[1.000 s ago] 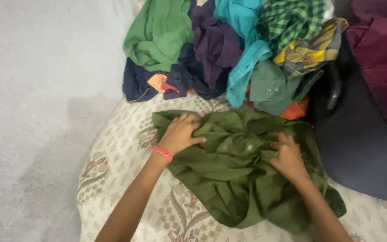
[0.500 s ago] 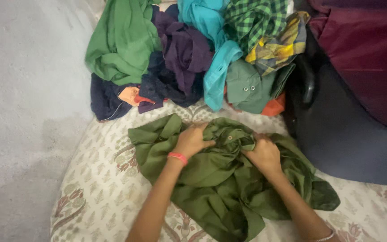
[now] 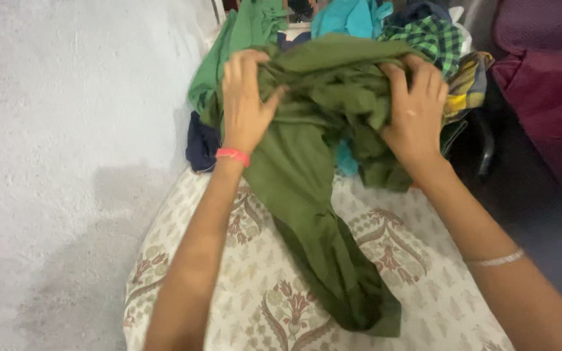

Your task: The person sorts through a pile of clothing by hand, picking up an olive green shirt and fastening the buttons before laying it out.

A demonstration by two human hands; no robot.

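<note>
Both hands hold an olive green shirt (image 3: 307,169) up above a patterned cream bedsheet (image 3: 261,299). The left hand (image 3: 245,104), with a pink band (image 3: 232,155) at the wrist, grips the cloth's top left; the right hand (image 3: 417,110) bunches the top right. The shirt's lower end trails onto the sheet. Behind lies a heap of clothes (image 3: 437,39), with a grey wall (image 3: 66,130) at left.

Left hand (image 3: 245,104), right hand (image 3: 416,110) raised, fingers clenched.
</note>
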